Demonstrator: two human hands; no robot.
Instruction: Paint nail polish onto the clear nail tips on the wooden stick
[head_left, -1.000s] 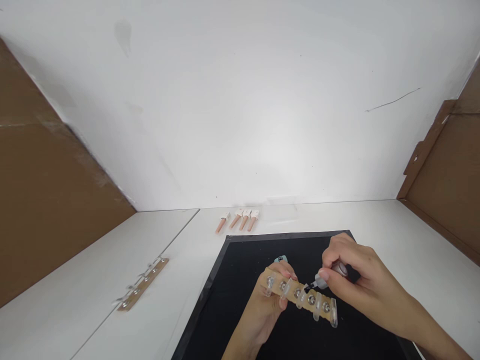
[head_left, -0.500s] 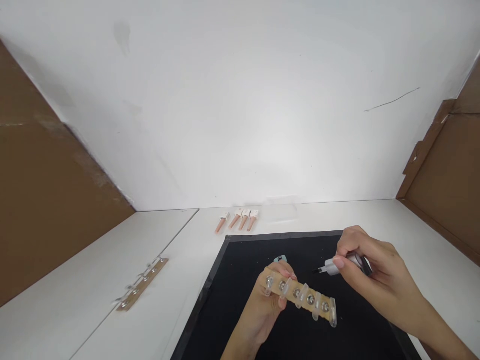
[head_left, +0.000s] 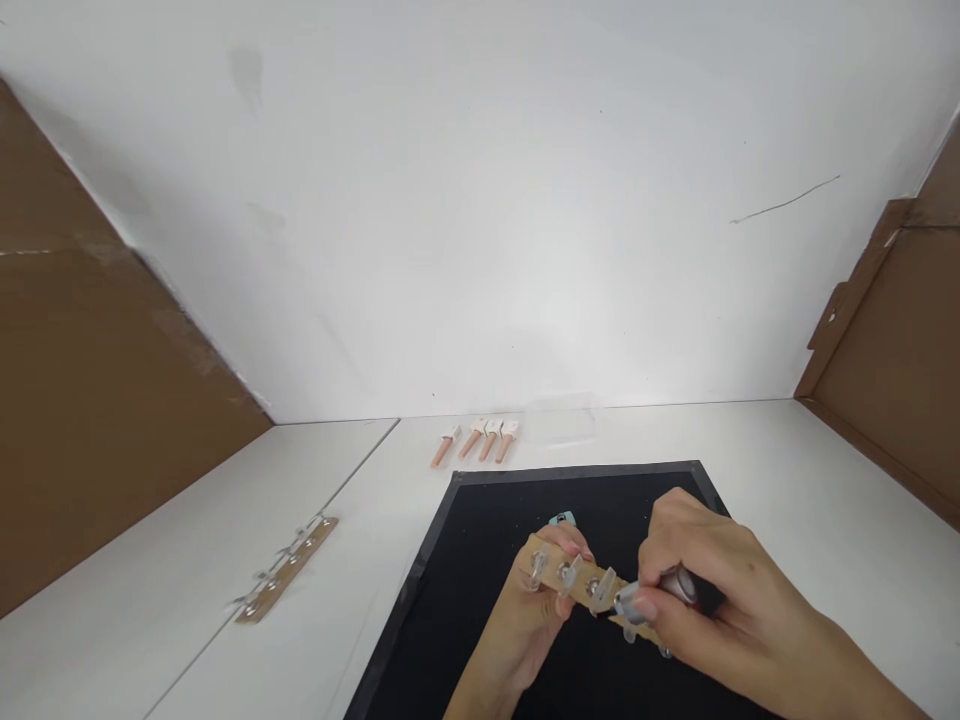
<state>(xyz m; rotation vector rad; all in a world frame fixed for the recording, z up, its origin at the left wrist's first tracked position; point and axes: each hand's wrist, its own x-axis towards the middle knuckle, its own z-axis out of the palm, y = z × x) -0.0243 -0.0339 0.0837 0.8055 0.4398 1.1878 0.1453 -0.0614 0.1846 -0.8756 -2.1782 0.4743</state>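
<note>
Sitting on the white table (head_left: 180, 580) at far left, we have one studded strip (head_left: 288, 574); right of it, four white-and-peach pieces (head_left: 472, 441) near the wall (head_left: 510, 220). Over the black mat (head_left: 472, 560), our left hand (head_left: 536, 605) pinches a second studded strip (head_left: 583, 583) near its left end, fingers closed on it. Our right hand (head_left: 724, 595) grips a gray brush (head_left: 630, 603), dark tip at that strip's middle; can't tell if it touches.

Poss. a wkshop: wht tabletop (head_left: 780, 470) w/ blk mat (head_left: 480, 550), brn side panels (head_left: 97, 400), wht back wall (head_left: 487, 220).
</note>
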